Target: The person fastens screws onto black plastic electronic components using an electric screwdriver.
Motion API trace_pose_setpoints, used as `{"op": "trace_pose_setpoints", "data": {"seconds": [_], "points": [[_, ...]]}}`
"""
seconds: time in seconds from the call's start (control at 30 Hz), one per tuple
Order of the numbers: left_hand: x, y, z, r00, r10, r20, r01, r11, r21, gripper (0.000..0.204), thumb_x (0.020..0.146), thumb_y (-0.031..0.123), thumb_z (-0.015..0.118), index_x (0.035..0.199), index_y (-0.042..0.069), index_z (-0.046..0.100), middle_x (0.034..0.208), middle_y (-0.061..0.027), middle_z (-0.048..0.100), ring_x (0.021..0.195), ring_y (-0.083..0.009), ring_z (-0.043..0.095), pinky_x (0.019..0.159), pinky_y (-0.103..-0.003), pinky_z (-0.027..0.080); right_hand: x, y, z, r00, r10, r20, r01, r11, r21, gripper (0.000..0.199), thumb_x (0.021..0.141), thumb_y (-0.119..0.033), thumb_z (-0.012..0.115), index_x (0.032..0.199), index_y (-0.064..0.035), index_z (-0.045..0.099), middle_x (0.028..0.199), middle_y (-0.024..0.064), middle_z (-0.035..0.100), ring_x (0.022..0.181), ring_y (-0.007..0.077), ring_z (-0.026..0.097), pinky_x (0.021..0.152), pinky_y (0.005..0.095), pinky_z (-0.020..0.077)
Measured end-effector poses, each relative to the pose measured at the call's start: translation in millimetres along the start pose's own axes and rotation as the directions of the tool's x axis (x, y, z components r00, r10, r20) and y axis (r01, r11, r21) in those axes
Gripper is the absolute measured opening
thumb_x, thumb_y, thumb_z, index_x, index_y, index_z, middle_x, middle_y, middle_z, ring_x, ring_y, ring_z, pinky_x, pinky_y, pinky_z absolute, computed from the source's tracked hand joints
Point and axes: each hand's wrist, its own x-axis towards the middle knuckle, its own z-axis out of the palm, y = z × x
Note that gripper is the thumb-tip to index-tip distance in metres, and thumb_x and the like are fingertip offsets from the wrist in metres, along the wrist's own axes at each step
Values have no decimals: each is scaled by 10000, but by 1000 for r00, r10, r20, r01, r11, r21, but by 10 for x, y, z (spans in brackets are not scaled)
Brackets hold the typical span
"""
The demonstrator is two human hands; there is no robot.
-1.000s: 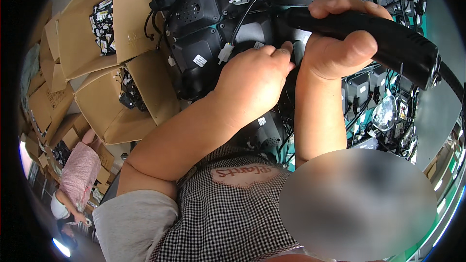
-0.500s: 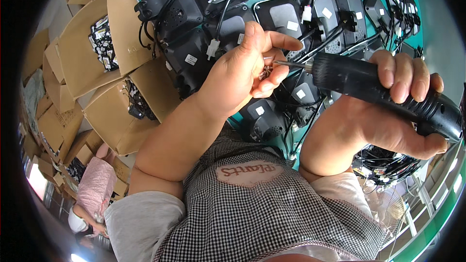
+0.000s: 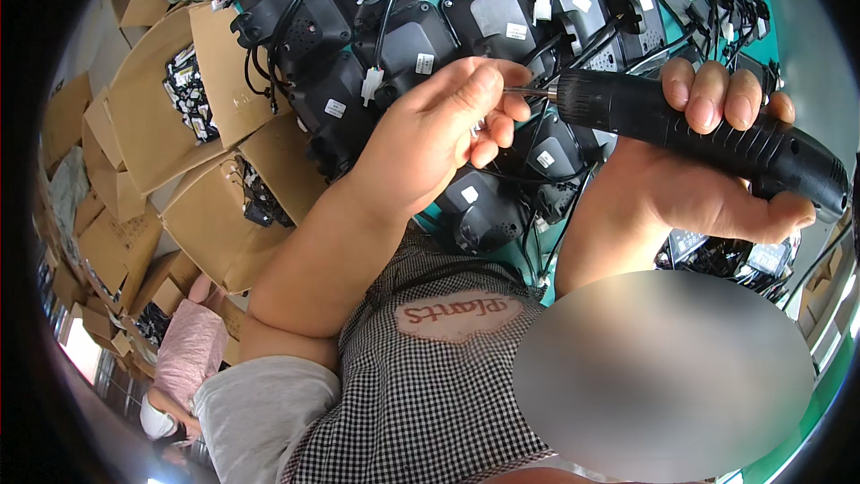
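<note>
My right hand [image 3: 708,157] is wrapped round a black electric screwdriver [image 3: 627,106], held nearly level with its bit pointing left. The thin metal bit [image 3: 528,90] reaches my left hand [image 3: 452,112], where thumb and forefinger pinch together at its tip. The other left fingers curl over the palm around small metal screws [image 3: 477,128], of which only a glint shows. Whether a screw sits on the bit is hidden by the fingertips. Below both hands lie several black plastic housings [image 3: 488,13] with cables, white plugs and white labels, on a teal work surface [image 3: 433,215].
Open cardboard boxes [image 3: 143,116] with small dark parts stand at the left. Loose cables [image 3: 291,13] cross the housings. More dark parts [image 3: 730,255] lie beyond my right forearm. Another person in pink [image 3: 193,341] is at the lower left. A grey blur covers the lower right.
My left thumb has come down onto the forefinger at the bit's tip, and the fingers now cover most of the screws. The screwdriver has shifted slightly up and left with my right hand.
</note>
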Motion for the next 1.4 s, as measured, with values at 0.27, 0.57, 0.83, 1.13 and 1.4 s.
{"op": "trace_pose_setpoints", "data": {"seconds": [0.27, 0.57, 0.83, 1.13, 1.4], "points": [[17, -21, -50, 991, -47, -128, 56, 996, 69, 183, 868, 179, 563, 882, -3, 560, 735, -42, 575, 539, -51, 416, 454, -163, 318, 16, -60, -127, 999, 28, -45, -25, 998, 62, 567, 662, -581, 592, 915, -74, 564, 733, 37, 503, 572, 156, 489, 561, 318, 402], [35, -115, 140, 987, -45, -155, 74, 979, 188, 231, 905, 191, 502, 844, -24, 559, 642, -35, 531, 506, -42, 381, 463, -159, 317, -29, -190, -261, 998, 35, -43, -30, 992, 122, 554, 654, -520, 634, 939, -52, 554, 737, 28, 498, 594, 151, 490, 594, 312, 401], [66, -99, 215, 1000, -17, -8, 19, 865, 501, 232, 860, 227, 584, 864, -3, 609, 661, 4, 569, 581, -38, 467, 536, -173, 383, -55, -383, -410, 998, 62, -19, -58, 979, 194, 552, 666, -502, 646, 943, -40, 529, 771, 23, 507, 612, 147, 500, 605, 297, 406], [173, 37, 17, 932, 341, -124, 56, 201, 978, 331, 796, 254, 638, 1038, 31, 603, 603, -45, 525, 525, -104, 474, 502, -240, 399, -344, -242, -776, 965, -260, 20, 256, 932, -256, 705, 749, -689, 449, 1138, -101, 481, 787, 109, 583, 567, 214, 563, 513, 337, 474], [247, -57, -52, 909, 411, -70, 58, 42, 997, 379, 766, 294, 656, 1043, 41, 605, 563, -46, 470, 494, -145, 445, 489, -271, 384, -414, 20, -991, 940, -332, 77, 339, 889, -309, 709, 758, -644, 497, 1159, -65, 411, 779, 155, 565, 580, 232, 563, 510, 349, 485]]}}
